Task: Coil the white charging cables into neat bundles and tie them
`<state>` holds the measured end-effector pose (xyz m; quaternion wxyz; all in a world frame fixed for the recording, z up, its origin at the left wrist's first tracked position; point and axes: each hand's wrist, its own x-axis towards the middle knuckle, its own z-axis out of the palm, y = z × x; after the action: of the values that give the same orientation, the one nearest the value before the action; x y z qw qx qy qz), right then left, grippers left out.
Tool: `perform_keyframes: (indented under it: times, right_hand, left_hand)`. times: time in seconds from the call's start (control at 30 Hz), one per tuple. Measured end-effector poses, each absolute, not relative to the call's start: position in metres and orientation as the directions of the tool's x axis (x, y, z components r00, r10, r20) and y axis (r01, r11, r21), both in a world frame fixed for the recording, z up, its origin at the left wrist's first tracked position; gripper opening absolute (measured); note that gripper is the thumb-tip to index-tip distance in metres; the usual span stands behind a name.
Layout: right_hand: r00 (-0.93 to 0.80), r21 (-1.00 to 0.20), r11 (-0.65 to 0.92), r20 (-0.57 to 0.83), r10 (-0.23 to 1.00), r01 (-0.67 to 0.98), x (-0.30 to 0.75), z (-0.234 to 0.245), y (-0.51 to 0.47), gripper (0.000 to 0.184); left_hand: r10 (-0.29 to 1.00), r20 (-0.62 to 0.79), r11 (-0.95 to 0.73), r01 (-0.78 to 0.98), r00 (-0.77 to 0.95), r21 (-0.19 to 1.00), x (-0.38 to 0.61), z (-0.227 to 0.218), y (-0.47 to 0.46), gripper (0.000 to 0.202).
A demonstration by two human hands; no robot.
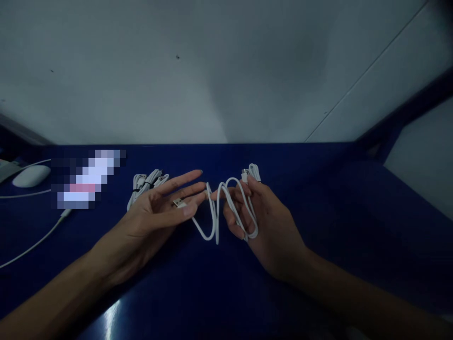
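Observation:
A white USB cable (216,212) hangs in loose loops between my two hands, above the blue tabletop. My left hand (166,203) pinches the cable near its USB plug (179,202) under the thumb, with the other fingers stretched out toward the right. In my right hand (264,215), thumb and fingers close around several loops and the other connector (244,175), which points up. Behind my left hand lie bundled white cables (145,185) with dark ties. Another coiled white cable (254,173) shows just past my right hand, partly hidden by it.
On the left, a phone-like device (88,177) with a blurred bright screen has a white cord (42,248) plugged into it. A white mouse (31,176) sits farther left. A pale wall (159,94) rises behind the blue table (336,203).

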<state>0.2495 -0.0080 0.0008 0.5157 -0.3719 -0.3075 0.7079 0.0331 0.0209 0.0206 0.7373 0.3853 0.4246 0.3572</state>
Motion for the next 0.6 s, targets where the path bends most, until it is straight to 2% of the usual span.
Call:
perform_keyframes:
  times: [0.07, 0.13, 0.23, 0.3, 0.53, 0.6]
  right_hand:
    - [-0.205, -0.835, -0.281, -0.206, 0.957, -0.472, 0.249, 0.001, -0.008, 0.045]
    - [-0.196, -0.864, -0.275, -0.21, 0.958, -0.421, 0.248, 0.002, -0.008, 0.041]
    - [-0.177, -0.88, -0.307, -0.258, 0.95, -0.363, 0.247, 0.003, -0.009, 0.029]
    - [-0.178, -0.871, -0.338, -0.291, 0.94, -0.357, 0.246, 0.003, -0.01, 0.03]
    - [-0.199, -0.871, -0.336, -0.281, 0.939, -0.358, 0.246, 0.004, -0.01, 0.028]
    - [-0.211, -0.868, -0.33, -0.267, 0.94, -0.37, 0.246, 0.003, -0.01, 0.027]
  left_hand:
    - [0.86, -0.338, 0.431, -0.189, 0.381, 0.882, 0.032, 0.024, 0.021, 0.076]
    - [0.873, -0.312, 0.398, -0.179, 0.375, 0.9, 0.032, 0.023, 0.021, 0.075]
    - [0.914, -0.232, 0.301, -0.171, 0.333, 0.938, 0.031, 0.018, 0.021, 0.065]
    - [0.934, -0.196, 0.253, -0.168, 0.297, 0.953, 0.031, 0.014, 0.02, 0.055]
    - [0.927, -0.233, 0.293, -0.181, 0.295, 0.939, 0.034, 0.015, 0.017, 0.021]
    - [0.924, -0.215, 0.284, -0.192, 0.317, 0.939, 0.035, 0.015, 0.017, 0.019]
